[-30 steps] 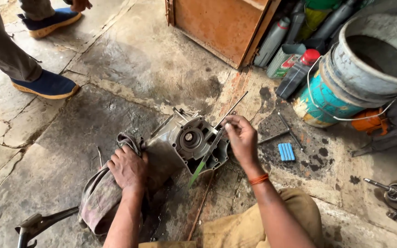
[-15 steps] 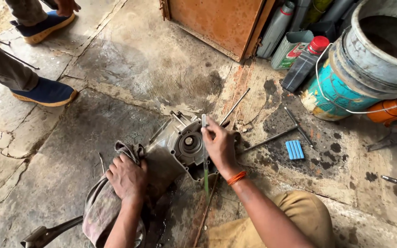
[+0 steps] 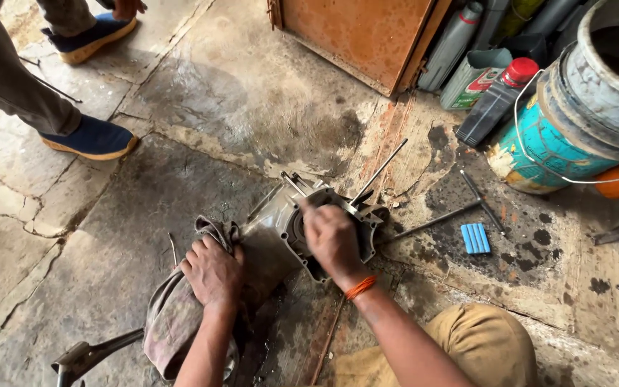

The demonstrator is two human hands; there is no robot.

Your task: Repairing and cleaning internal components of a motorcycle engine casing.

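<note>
A grey metal engine case (image 3: 270, 229) lies on the stained stone floor, with thin studs (image 3: 380, 170) sticking up from it. My left hand (image 3: 213, 271) presses down on a dirty rag (image 3: 173, 322) bunched against the case's left side, fingers curled into the cloth. Over the case's round opening sits my right hand (image 3: 331, 240), an orange thread around its wrist. Its fingers are curled at the rim. Whatever they hold is hidden under the hand.
Loose metal rods (image 3: 435, 221) and a small blue ribbed piece (image 3: 475, 238) lie to the right. Stacked buckets (image 3: 574, 129), oil bottles (image 3: 497, 100) and an orange cabinet (image 3: 356, 36) stand behind. Another person's blue shoe (image 3: 91, 140) is at left. A metal lever (image 3: 87, 355) lies near my knee.
My right hand has shifted from the case's right edge onto its round opening. The green-handled tool seen below it earlier no longer shows. My left hand stays on the rag.
</note>
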